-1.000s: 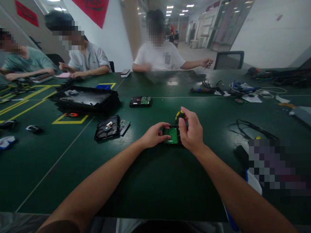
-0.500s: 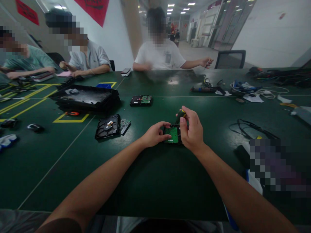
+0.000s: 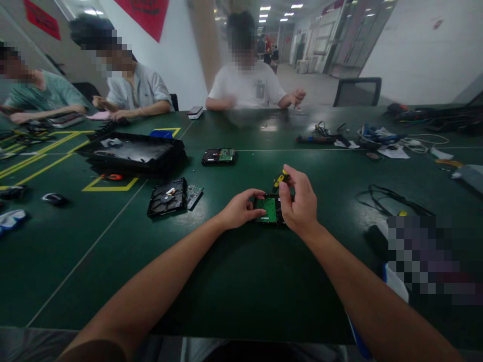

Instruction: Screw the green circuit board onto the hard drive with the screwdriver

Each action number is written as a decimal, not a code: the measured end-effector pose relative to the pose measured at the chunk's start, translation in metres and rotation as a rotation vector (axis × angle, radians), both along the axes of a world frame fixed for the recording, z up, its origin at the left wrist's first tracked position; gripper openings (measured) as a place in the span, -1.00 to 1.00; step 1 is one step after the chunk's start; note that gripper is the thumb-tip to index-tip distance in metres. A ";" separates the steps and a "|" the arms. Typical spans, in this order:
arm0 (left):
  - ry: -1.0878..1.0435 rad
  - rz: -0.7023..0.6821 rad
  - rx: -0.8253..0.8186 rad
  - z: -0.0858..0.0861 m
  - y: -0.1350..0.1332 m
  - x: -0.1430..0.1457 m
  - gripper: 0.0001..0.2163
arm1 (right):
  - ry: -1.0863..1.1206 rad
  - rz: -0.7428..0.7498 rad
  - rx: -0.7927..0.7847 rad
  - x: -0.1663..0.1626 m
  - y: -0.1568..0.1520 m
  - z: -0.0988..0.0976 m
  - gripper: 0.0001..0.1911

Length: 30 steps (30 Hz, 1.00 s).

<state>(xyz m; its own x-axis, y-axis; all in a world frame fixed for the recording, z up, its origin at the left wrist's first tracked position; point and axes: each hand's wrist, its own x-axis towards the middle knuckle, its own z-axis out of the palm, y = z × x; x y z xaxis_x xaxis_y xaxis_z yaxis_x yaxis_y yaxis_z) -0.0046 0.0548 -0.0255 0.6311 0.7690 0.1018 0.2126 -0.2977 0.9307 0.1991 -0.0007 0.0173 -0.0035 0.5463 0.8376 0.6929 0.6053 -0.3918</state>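
A hard drive lies flat on the green table with its green circuit board facing up. My left hand grips its left end, fingertips at the far edge and thumb over the board. Closed around a yellow and black screwdriver, my right hand is over the drive's right part and hides it. The screwdriver's tip is too small to make out. To the left lie another hard drive, black underside up, and a loose circuit board touching or close beside it.
Farther back is a third hard drive. Stacked black trays stand at the left, near a computer mouse. Cables and a soldering-iron-like tool lie to the right. Several people sit across the table.
The screwdriver has turned in my right hand, showing more yellow on its handle. My left hand and the drive stay put. The person opposite has drawn a hand inward.
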 end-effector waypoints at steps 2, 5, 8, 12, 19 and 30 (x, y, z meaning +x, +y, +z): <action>0.000 0.001 -0.005 0.000 0.000 0.000 -0.47 | 0.001 0.000 0.007 0.000 0.000 -0.001 -0.51; -0.016 -0.003 -0.014 0.000 0.000 0.001 -0.47 | 0.011 0.021 -0.007 0.000 0.001 -0.002 -0.50; -0.017 -0.003 -0.015 0.001 -0.001 0.000 -0.47 | 0.032 0.028 -0.049 0.001 0.001 -0.004 -0.48; -0.004 -0.003 -0.015 0.003 -0.002 0.000 -0.48 | 0.031 -0.006 -0.041 0.001 0.000 -0.004 -0.46; -0.001 0.000 -0.047 0.004 -0.002 0.001 -0.47 | 0.061 0.056 -0.080 0.002 0.002 -0.006 -0.46; 0.039 0.016 -0.018 0.013 -0.007 0.002 -0.49 | 0.044 0.044 -0.045 -0.001 0.000 -0.003 -0.48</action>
<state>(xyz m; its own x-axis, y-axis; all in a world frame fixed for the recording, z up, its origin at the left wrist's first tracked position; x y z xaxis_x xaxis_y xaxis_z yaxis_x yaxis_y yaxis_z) -0.0030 0.0479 -0.0121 0.6215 0.7808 0.0637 0.2534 -0.2774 0.9267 0.1982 -0.0006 0.0144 0.0081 0.5837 0.8119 0.6472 0.6159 -0.4492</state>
